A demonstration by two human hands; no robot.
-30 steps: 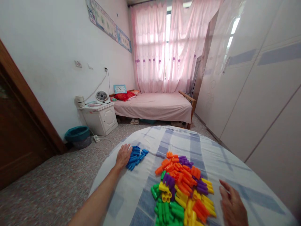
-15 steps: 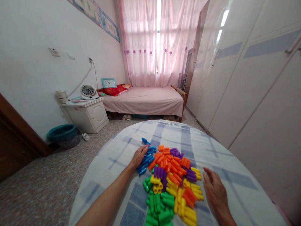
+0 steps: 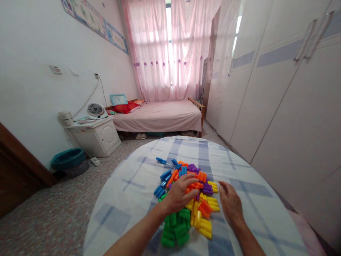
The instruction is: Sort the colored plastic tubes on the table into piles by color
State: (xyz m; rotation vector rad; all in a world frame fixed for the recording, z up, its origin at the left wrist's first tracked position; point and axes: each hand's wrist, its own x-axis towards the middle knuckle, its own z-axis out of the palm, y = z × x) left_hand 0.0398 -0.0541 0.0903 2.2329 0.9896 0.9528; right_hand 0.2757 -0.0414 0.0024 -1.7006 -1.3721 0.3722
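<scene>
The left hand (image 3: 181,192) covers some orange pieces (image 3: 202,177), grip unclear; the right hand (image 3: 230,202), fingers loosely extended, is right of yellow pieces (image 3: 212,204).

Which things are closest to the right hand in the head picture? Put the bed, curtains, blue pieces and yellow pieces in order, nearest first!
1. Yellow pieces: just left of the right hand.
2. Blue pieces: farther left.
3. Bed: straight ahead, across the room.
4. Curtains: behind the bed.
</scene>
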